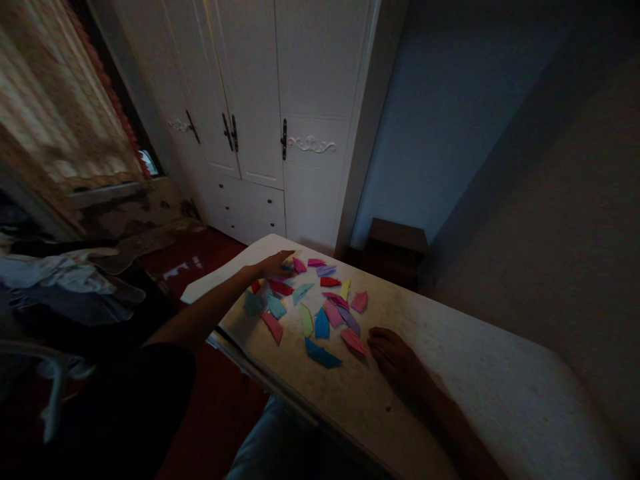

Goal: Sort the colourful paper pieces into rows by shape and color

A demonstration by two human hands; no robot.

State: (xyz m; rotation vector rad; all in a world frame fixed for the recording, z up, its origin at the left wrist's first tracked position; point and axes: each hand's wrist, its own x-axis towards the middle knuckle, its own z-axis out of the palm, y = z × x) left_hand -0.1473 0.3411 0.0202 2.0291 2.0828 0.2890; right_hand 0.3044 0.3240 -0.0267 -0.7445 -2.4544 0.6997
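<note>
Two hands work over a pale table (450,373) that runs across the dim room, with a white wardrobe (280,100) behind it, a patterned curtain (55,113) at the window to the left and a small dark nightstand (395,243) in the corner. Scattered on the table's far end lie some twenty folded paper pieces (313,307) in pink, red, blue, teal, purple and yellow-green, most of them flat pointed shapes set close together, a few overlapping. The left hand (275,265) reaches out to the far edge of the scatter, its fingers stretched flat over a teal piece (287,268) beside a pink piece (299,265); its grip looks released, pressing or touching rather than pinching, though the dim light leaves that uncertain. The right hand (395,357) rests palm down on the table, fingers loosely spread and holding nothing, just beside a red piece (354,341) and near a dark blue piece (323,355). Such paper is likely very light, thin and easily creased; a piece would best be slid to lift an edge, then pinched gently at a folded corner.
</note>
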